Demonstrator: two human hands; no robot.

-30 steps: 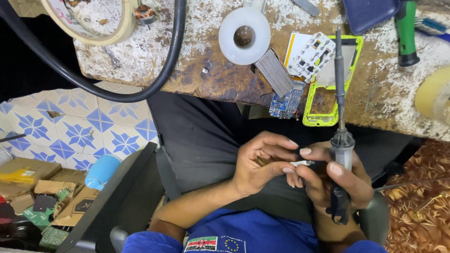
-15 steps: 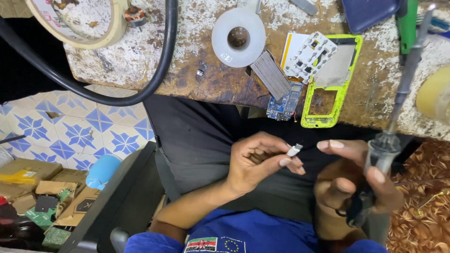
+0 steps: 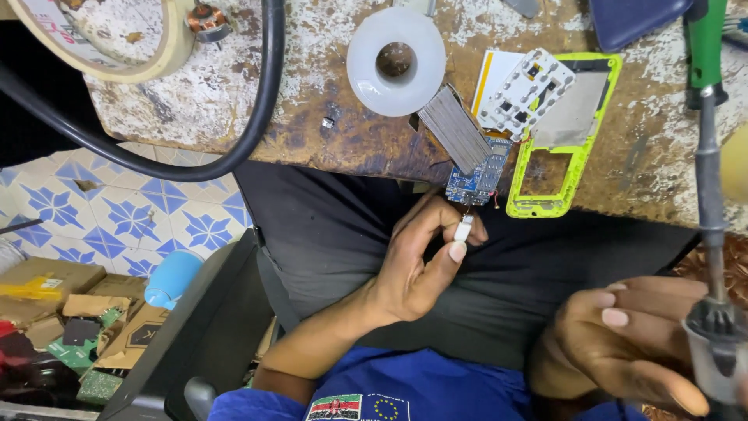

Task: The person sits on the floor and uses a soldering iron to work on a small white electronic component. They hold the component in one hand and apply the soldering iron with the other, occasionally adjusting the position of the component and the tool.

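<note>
Pinching a small white part (image 3: 463, 231) in left hand (image 3: 421, 265), right hand (image 3: 623, 343) gripping soldering iron (image 3: 713, 234), green phone frame (image 3: 565, 156) and circuit board (image 3: 475, 181) above.

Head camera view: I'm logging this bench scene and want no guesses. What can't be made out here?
- Small white part pinched in the left hand: too small to identify.
- Soldering iron in the right hand: its tip is lost against the green handle; its grip is cut off by the frame's corner.
- Blue circuit board: components too small.

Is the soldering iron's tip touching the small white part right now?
No, the soldering iron points up at the bench, apart from the white part in the left hand.
</note>
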